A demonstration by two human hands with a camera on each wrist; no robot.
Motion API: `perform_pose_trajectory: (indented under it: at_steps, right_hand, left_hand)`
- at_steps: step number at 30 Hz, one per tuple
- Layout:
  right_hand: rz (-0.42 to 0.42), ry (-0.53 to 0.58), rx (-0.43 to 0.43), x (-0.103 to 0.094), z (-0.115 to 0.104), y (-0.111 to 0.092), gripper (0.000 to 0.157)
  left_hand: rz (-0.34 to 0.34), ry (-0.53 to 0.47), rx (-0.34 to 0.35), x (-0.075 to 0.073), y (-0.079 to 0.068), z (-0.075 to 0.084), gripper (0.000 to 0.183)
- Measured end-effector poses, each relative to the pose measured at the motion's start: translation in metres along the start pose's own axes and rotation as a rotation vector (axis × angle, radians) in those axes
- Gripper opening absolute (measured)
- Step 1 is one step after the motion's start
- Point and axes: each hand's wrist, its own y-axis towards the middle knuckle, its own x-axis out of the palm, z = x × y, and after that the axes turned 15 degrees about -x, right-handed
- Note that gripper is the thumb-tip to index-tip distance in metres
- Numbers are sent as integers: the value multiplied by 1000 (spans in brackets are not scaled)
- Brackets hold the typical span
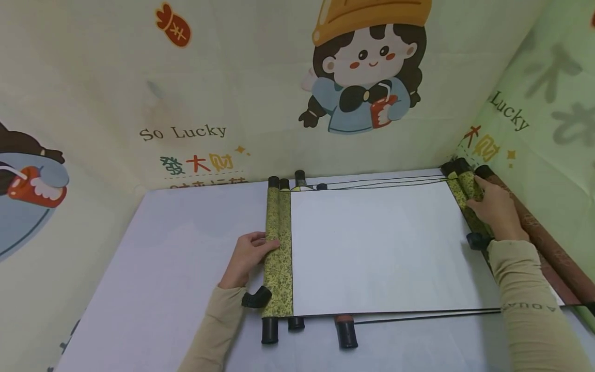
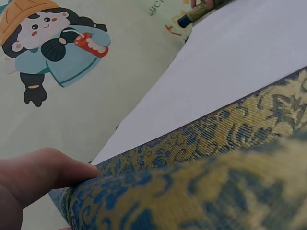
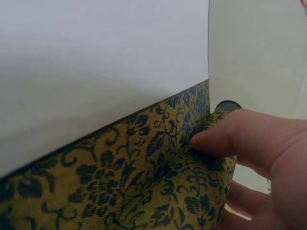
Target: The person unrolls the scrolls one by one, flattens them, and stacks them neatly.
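A scroll with a blank white sheet (image 1: 381, 248) lies unrolled, its two ends bound in yellow-green brocade with a dark floral pattern. My left hand (image 1: 251, 256) holds the rolled left end (image 1: 272, 268), thumb on top; in the left wrist view the thumb (image 2: 62, 167) presses the patterned brocade (image 2: 158, 196). At the far right, my right hand (image 1: 499, 206) grips the rolled right end (image 1: 469, 188) near its black knob. The right wrist view shows that thumb (image 3: 216, 141) on the brocade (image 3: 110, 177), with fingers curled behind the roll.
Reddish-brown rolls (image 1: 553, 243) lie along the right side, partly under my forearm. Below the white sheet another black-knobbed rod end (image 1: 346, 333) sticks out, with dark edge lines running right. A printed cloth (image 1: 260, 93) hangs behind the white table (image 1: 176, 258).
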Motion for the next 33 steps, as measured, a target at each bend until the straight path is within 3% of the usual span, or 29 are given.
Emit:
perform_pose_trajectory:
  at_steps: [4,9,12,16,33]
  right_hand:
    - [-20,7,9,3,-1,1,73]
    - [-44,-7,32,6,-1,4,73]
    - [-60,-10,37,7,-2,5,74]
    - [-66,-5,40,8,-3,6,73]
    - [50,-38,-17,24,-4,0,64]
  left_hand:
    - [7,32,-3,1,3,-3,69]
    - [4,150,-1,1,2,-3,68]
    - [48,253,56,1,0,-3,64]
    - [124,315,125,0,-2,-4,56]
    - [100,258,135,-11,-2,0,40]
